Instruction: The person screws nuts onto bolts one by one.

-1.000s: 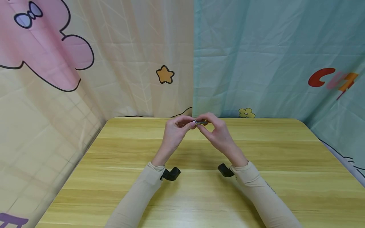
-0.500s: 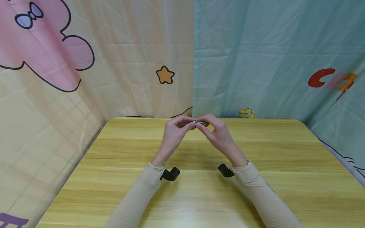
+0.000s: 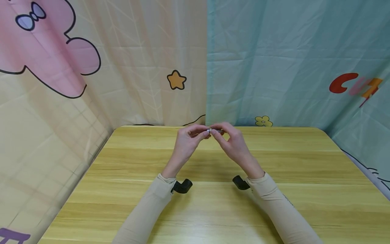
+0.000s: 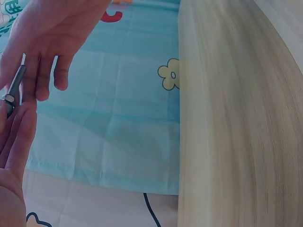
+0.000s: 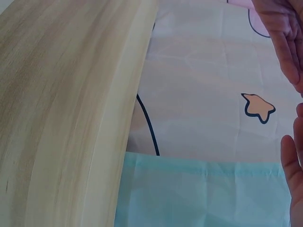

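A small metal bolt [image 4: 18,80] with a nut [image 4: 9,98] on its thread is held between both hands above the table's far edge. In the head view, my left hand [image 3: 189,139] pinches the bolt's head end with thumb and forefinger. Its threaded shank points right, toward my right hand [image 3: 234,139], whose thumb and forefinger close about the nut. The left wrist view shows the shank lying along the right fingers, and the frame edge cuts off part of the grip. Only parts of both hands appear in the right wrist view, and the bolt is hidden there.
Below the hands lies a wood-grain table [image 3: 210,210]. Printed curtains hang behind it, one beige [image 3: 134,74] and one teal [image 3: 274,67]. A black wrist mount [image 3: 183,186] sits on the left sleeve, and another black mount [image 3: 240,182] on the right.
The right thumb and forefinger have shifted slightly to the left along the bolt, closer to the left fingertips. The left hand and both forearms hardly move.
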{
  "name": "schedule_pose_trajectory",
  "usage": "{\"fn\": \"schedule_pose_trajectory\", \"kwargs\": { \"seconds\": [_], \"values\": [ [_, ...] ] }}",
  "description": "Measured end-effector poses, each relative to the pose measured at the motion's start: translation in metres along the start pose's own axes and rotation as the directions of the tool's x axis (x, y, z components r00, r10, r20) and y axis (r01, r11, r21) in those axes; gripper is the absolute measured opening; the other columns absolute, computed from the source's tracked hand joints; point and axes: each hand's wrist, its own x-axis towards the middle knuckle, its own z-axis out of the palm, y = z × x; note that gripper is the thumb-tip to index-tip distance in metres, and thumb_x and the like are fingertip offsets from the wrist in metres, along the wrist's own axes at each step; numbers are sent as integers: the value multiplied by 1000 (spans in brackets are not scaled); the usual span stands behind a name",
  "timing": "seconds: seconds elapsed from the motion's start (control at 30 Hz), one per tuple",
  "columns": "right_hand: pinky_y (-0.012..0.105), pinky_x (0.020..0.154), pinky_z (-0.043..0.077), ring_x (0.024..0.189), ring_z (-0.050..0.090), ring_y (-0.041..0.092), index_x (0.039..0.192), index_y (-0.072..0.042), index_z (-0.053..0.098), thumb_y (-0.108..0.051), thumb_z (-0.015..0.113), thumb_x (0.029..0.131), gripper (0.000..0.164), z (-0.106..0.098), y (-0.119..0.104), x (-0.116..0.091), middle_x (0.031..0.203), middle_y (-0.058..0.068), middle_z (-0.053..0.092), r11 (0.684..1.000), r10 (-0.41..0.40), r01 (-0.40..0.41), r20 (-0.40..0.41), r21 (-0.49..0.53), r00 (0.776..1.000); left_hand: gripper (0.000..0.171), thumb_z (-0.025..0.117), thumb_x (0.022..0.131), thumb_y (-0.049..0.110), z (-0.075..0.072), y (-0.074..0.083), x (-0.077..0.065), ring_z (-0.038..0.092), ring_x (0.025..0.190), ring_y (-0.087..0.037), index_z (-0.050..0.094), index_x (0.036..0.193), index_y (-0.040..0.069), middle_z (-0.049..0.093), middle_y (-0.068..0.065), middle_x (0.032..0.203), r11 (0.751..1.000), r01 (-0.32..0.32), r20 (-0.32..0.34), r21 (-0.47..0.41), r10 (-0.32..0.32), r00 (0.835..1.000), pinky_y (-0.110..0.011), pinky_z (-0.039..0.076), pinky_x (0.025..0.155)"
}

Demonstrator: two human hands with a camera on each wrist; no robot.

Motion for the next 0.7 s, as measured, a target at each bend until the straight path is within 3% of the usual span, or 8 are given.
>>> {"fn": "schedule_pose_trajectory", "kwargs": {
  "seconds": [0.23, 0.33, 0.57, 0.7],
  "values": [
    [38, 80, 50, 97, 60, 21, 113, -6, 66, 0, 74, 87, 28, -1, -2, 3, 107, 6, 66, 995, -89, 89, -14, 43, 996, 14, 66, 91, -5, 4, 25, -4, 70, 85, -34, 69, 102, -12, 70, -19, 96, 1000, -1, -24, 22, 2, 1000, -37, 58, 80],
    [35, 81, 52, 96, 61, 20, 110, -5, 67, 3, 75, 85, 28, -1, -1, 4, 104, 6, 66, 993, -112, 112, -11, 30, 994, 13, 66, 91, -5, 4, 25, -4, 70, 84, -32, 70, 102, -11, 71, -18, 96, 1000, -4, -26, 19, 4, 1000, -38, 58, 79],
    [33, 82, 52, 94, 61, 18, 107, -4, 68, 1, 74, 86, 23, 0, -1, 2, 103, 5, 67, 996, -91, 91, 3, 10, 996, 14, 68, 91, -1, 1, 2, 0, 70, 84, -31, 72, 103, -7, 71, -18, 97, 1000, 2, -28, 21, -2, 1000, -38, 58, 79],
    [35, 81, 53, 93, 62, 18, 106, -5, 69, -3, 73, 88, 19, 0, 0, 1, 102, 4, 67, 998, -68, 68, 5, -5, 998, 15, 70, 91, 5, 0, -2, 0, 71, 84, -28, 73, 103, -3, 71, -14, 97, 999, -28, -22, 34, 28, 999, -37, 58, 79]
  ]
}}
